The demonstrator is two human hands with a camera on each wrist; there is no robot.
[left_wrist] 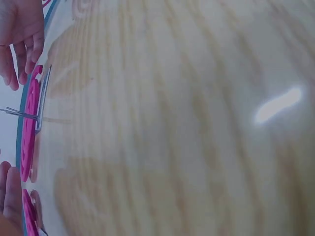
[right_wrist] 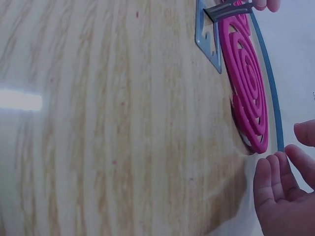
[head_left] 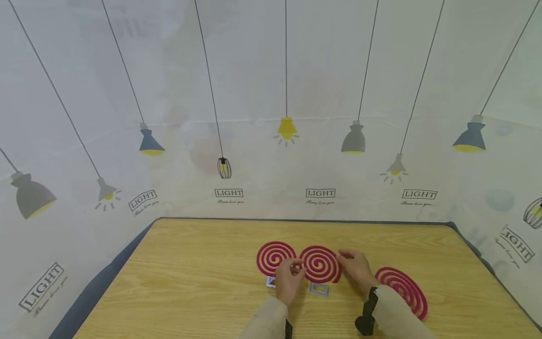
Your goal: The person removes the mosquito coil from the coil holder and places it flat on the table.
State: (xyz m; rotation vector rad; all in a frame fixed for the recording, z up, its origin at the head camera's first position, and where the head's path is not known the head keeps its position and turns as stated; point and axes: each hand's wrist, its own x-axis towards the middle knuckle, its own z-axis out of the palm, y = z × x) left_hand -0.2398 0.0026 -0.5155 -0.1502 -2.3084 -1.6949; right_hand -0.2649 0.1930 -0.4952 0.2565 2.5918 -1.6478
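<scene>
Two magenta mosquito coils lie side by side on the table, a left coil (head_left: 266, 258) and a middle coil (head_left: 318, 263). My left hand (head_left: 290, 281) hovers between them, its relaxed fingers near the middle coil's left edge and partly covering the left coil. Beside the middle coil's right edge is my right hand (head_left: 355, 268), fingers loosely bent and holding nothing. In front of the middle coil lies a thin metal coil stand (head_left: 319, 288); the right wrist view shows its raised prong (right_wrist: 229, 10). Another metal stand (head_left: 270, 282) is partly hidden by my left hand.
A third magenta coil (head_left: 402, 289) lies on the right, partly covered by my right sleeve (head_left: 398, 310). The wood-grain table (head_left: 190, 263) ends at a dark edge before a wall (head_left: 254, 94) printed with hanging lamps.
</scene>
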